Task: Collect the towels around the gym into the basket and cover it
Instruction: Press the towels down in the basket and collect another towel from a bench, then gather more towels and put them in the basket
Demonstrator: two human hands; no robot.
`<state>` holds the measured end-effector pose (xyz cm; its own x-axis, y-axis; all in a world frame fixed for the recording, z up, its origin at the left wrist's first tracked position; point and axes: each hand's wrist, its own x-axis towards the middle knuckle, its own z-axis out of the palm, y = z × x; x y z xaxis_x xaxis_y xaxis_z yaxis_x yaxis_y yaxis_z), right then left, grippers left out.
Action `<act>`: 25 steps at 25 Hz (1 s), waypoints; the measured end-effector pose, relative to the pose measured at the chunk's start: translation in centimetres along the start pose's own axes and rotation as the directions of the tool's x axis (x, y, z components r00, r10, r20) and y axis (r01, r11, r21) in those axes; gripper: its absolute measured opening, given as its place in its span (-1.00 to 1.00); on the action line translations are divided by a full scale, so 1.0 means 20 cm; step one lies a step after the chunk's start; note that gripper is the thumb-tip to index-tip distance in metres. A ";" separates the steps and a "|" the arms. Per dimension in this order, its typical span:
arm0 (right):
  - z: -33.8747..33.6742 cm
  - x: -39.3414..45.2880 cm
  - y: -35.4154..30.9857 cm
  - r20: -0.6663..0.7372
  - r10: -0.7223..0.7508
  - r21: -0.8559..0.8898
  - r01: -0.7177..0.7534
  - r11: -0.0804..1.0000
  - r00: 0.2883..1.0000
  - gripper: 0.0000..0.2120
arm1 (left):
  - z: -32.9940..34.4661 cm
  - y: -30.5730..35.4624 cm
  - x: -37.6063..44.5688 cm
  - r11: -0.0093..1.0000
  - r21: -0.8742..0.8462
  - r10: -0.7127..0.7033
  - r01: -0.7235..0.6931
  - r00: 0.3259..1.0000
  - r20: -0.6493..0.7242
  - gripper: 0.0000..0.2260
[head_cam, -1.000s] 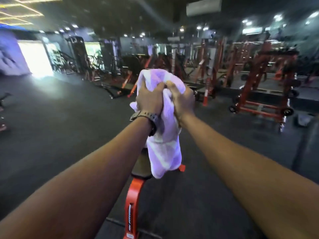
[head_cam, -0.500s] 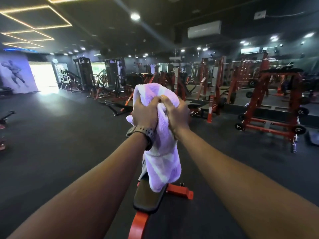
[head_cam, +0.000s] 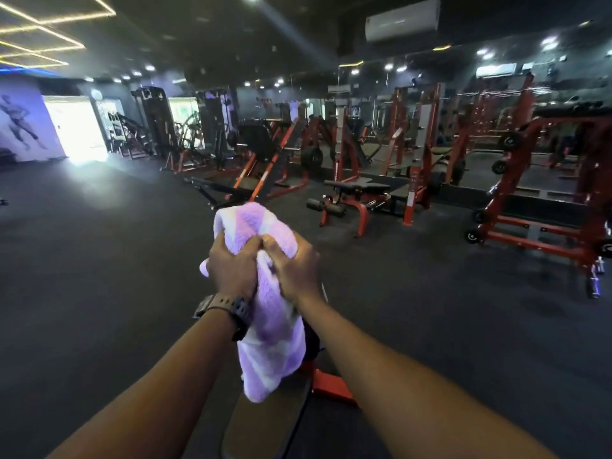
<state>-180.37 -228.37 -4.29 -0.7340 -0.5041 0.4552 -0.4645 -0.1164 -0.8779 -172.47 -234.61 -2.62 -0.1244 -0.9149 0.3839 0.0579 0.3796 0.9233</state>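
A person's left hand [head_cam: 231, 268] and right hand [head_cam: 293, 268] are both closed tight on the upper part of a purple-and-white towel [head_cam: 270, 329], held out in front of the chest above a padded bench [head_cam: 265, 422] on the dark gym floor [head_cam: 99, 260]. The fingers of each hand are curled fully into the cloth, the two fists touching at the thumbs, so the fabric bunches into a rounded lump above the knuckles while the rest hangs free below the wrists. A two-handed hold of this kind appears meant to gather the loose cloth into one compact bundle for carrying, rather than let it trail. The towel's long axis runs roughly vertical: its bunched end points up and slightly away from the wearer, its free end points down toward the bench, hanging just above the pad or perhaps brushing it; which cannot be told. A dark wristwatch [head_cam: 228, 309] sits on the left wrist. Red-framed racks [head_cam: 536, 207] and weight machines stand well apart across the room. No basket is in view, so dropping the towel in is not yet done.
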 end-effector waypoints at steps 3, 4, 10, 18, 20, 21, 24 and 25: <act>0.08 0.17 0.18 0.114 -0.018 -0.067 0.026 0.997 0.993 -0.37 | 0.08 -0.19 0.16 0.998 -0.033 -0.048 0.048 0.999 -0.012 -0.64; 0.10 0.23 0.24 0.134 -0.019 -0.056 0.027 0.998 0.991 -0.39 | 0.11 -0.24 0.21 0.998 -0.039 -0.056 0.056 0.998 0.000 -0.65; 0.34 0.59 0.63 0.181 0.078 -0.072 -0.066 0.995 0.980 -0.35 | 0.26 -0.58 0.59 0.997 -0.017 -0.076 0.075 0.997 -0.032 -0.64; 0.66 1.07 1.14 0.141 0.154 -0.425 -0.081 0.902 0.978 -0.42 | 0.31 -0.98 0.98 0.989 0.085 -0.117 0.121 0.992 -0.049 -0.75; 0.72 1.23 1.31 0.202 0.083 -0.595 0.055 0.802 0.976 -0.50 | 0.33 -1.04 1.06 0.986 0.126 -0.106 0.113 0.992 -0.061 -0.70; 0.75 1.29 1.40 0.283 0.062 -0.691 0.159 0.705 0.957 -0.46 | 0.34 -1.06 1.09 0.985 0.140 -0.093 0.102 0.993 -0.069 -0.70; 0.83 1.40 1.65 0.494 0.295 -0.810 0.310 0.497 0.818 -0.18 | 0.45 -1.13 1.19 0.977 0.192 -0.072 0.095 0.989 -0.127 -0.73; 0.85 1.40 1.71 0.526 0.324 -0.805 0.337 0.489 0.786 -0.13 | 0.49 -1.13 1.22 0.976 0.196 -0.071 0.098 0.988 -0.139 -0.73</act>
<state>-208.39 -260.97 -24.00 -0.4668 -0.8844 -0.0047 -0.8733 0.4617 -0.1557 -186.47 -264.23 -14.02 0.0108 -0.9498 0.3126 -0.1501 0.3076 0.9396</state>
